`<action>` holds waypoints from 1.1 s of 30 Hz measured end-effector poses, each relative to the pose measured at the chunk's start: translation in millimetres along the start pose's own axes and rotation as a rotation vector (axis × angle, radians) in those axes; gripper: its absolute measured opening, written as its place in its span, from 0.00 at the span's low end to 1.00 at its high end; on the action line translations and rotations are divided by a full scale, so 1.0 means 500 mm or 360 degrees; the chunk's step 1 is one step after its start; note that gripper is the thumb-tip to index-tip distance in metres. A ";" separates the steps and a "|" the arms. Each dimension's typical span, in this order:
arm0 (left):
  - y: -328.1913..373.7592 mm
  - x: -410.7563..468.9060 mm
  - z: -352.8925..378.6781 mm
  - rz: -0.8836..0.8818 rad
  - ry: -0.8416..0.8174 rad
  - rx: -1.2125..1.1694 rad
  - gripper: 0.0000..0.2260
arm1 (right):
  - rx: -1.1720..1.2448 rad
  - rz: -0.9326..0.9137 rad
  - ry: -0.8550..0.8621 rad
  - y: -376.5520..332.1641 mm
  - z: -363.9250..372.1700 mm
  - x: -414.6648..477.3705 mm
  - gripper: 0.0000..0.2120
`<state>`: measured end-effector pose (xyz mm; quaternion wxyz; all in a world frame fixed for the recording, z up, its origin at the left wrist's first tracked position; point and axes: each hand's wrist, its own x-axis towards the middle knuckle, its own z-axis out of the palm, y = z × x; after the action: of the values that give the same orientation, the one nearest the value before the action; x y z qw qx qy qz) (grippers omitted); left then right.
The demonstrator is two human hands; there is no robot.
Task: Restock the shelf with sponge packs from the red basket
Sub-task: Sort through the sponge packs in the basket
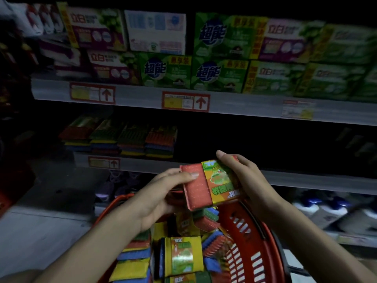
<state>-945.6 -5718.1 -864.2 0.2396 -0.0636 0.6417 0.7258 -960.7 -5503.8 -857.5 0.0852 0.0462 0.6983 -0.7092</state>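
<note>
Dim shelf (142, 163) with stacked packs (122, 139) at left; a blind push could topple them. Over the red basket (255, 231), one sponge pack (210, 184) is held. Left hand (155, 199) fingers pinch its red end and right hand (244, 176) fingers wrap the label end; a loose release drops it back.

dim store aisle; green boxes (220, 37) up top, red-framed price tags (185, 101)

dim shop aisle, shelves (204, 103) of boxed detergent (222, 35), red arrow price tags (185, 101) on edges
</note>
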 end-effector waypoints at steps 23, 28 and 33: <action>-0.016 0.091 0.082 0.0255 0.0702 -0.0460 0.19 | -0.0311 -0.0009 0.0147 0.048 0.016 0.005 0.11; -0.005 0.110 0.079 0.0320 0.0740 -0.0447 0.18 | -0.0220 -0.0072 0.0153 0.032 0.023 0.042 0.11; -0.006 0.133 0.059 0.0298 0.0813 -0.0245 0.15 | -0.0310 -0.0248 0.0294 0.042 0.025 0.093 0.12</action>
<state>-996.2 -5671.9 -888.3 -0.0036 -0.2029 0.6273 0.7519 -1001.6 -5518.9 -886.4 -0.0305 0.0485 0.7701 -0.6353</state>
